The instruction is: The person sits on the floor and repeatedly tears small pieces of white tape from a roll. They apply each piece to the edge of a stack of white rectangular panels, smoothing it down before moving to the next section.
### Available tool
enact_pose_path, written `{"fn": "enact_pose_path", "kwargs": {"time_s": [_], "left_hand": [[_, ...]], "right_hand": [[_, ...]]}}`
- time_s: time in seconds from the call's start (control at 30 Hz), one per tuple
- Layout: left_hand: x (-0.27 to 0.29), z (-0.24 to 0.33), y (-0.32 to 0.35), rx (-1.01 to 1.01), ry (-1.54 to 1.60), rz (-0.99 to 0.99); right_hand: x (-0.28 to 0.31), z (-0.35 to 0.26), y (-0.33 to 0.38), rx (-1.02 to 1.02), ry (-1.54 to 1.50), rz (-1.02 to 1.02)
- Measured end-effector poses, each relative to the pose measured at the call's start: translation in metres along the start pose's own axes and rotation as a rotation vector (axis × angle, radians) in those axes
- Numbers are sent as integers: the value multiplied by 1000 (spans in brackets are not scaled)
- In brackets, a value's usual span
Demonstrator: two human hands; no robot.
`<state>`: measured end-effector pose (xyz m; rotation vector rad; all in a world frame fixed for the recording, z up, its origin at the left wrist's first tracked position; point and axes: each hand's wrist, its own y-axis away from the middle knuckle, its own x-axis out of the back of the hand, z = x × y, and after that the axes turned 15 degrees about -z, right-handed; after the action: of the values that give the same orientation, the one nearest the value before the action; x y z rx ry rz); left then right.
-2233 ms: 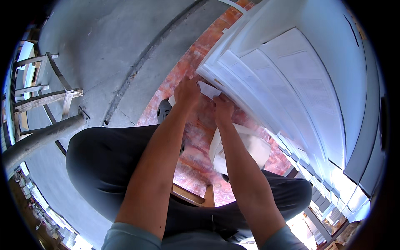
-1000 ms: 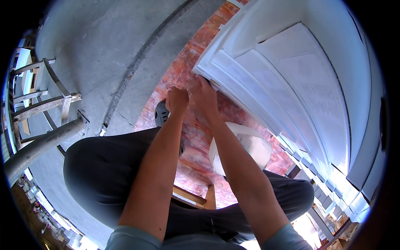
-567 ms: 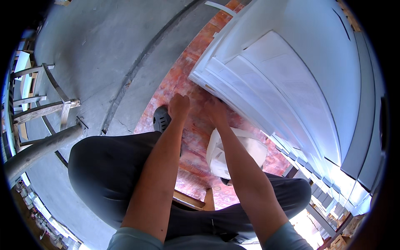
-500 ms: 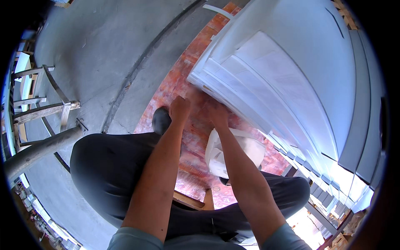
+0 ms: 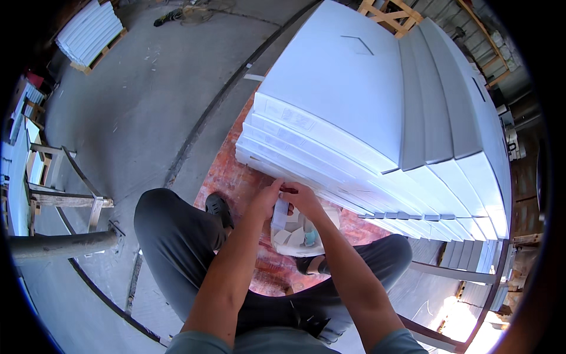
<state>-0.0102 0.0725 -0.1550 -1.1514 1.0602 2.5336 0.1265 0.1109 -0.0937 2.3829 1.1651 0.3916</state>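
My left hand (image 5: 267, 199) is closed around a pale, flat strip (image 5: 279, 213) that hangs below its fingers. The strip looks like paper or a label; its exact kind is unclear. My right hand (image 5: 303, 199) meets the left one, its fingers bent and pinched near the strip's upper end. What lies between those right fingertips is too small to make out. Beneath both hands sits a white open bag or basket (image 5: 323, 243) holding several white pieces and a teal piece (image 5: 310, 238). Right past the fingertips rises a stack of large white flat boxes (image 5: 312, 135).
A reddish, worn board (image 5: 221, 165) lies under my feet and the stack. Wooden frames (image 5: 71, 199) and a thick round pole (image 5: 65, 245) stand at the left. Another white stack (image 5: 91, 32) is at the far left. A metal rail (image 5: 454, 274) runs at the right.
My hands, apart and low over the board before, have come together with a pale strip between them. The view has tilted up, showing more of the boxes and the bag's contents.
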Motion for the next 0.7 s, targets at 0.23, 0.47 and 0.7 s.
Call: {"fn": "enact_pose_path", "kwargs": {"time_s": [0.23,0.47,0.7], "left_hand": [[-93,19,48,63,9,-190],[-158,20,113,188,-131,-387],[-141,-3,129,205,-167,-414]], "right_hand": [[22,-39,97,109,-22,5],[8,-56,177,158,-165,40],[-19,-39,187,226,-359,78]]}}
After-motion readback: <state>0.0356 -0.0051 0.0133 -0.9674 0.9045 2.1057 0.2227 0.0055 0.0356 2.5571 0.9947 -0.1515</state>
